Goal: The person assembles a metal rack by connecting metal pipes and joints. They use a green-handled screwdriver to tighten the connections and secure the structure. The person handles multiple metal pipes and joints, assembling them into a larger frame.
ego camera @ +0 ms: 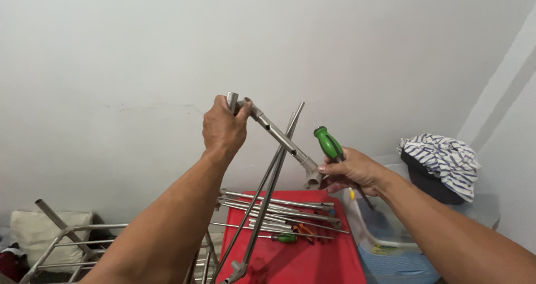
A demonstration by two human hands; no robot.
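Note:
My left hand (223, 129) is raised in front of the wall and grips the upper end of a short grey metal tube (279, 139) with connector fittings. The tube slants down to the right. My right hand (353, 171) holds a green-handled screwdriver (329, 144) and its fingers touch the tube's lower fitting (312, 175). Two long thin metal rods (268, 194) run from behind the tube down to a joint near the bottom edge.
A red surface (312, 261) below carries several metal tubes (279, 208), a small green-handled screwdriver (286, 237) and orange-handled pliers (304, 231). A metal rack frame (61, 239) lies at lower left. Striped cloth (441, 158) sits on a clear plastic bin (391, 245) at right.

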